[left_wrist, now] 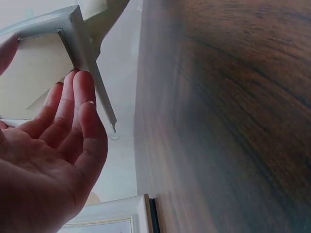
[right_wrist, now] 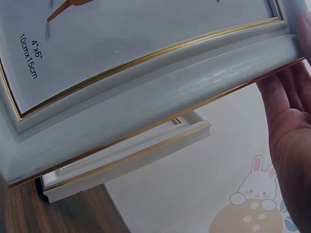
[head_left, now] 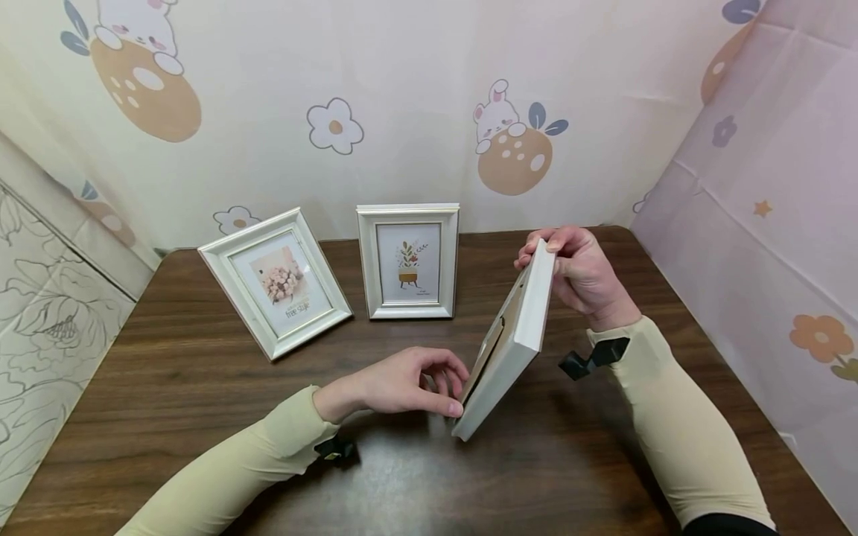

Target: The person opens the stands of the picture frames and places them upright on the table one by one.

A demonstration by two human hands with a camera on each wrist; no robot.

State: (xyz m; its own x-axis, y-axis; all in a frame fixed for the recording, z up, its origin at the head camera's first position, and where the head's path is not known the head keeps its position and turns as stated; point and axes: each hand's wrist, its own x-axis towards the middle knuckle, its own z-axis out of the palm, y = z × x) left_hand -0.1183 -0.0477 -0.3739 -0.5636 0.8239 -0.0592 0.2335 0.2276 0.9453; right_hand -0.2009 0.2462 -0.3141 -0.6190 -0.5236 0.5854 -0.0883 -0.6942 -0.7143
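A white picture frame stands tilted above the table, its edge and brown backing towards the head view. My right hand grips its upper end, thumb and fingers on either side of the edge. My left hand is at the lower end, thumb and fingertips against the back side. In the left wrist view, the left fingers touch the backing near the inner rim, loosely bent. The right wrist view shows the gold-trimmed front of the frame with a printed sheet marked 4"x6".
Two white picture frames stand at the back of the dark wooden table: one with a flower picture at the left, one with a potted plant picture in the middle. A patterned cloth hangs behind.
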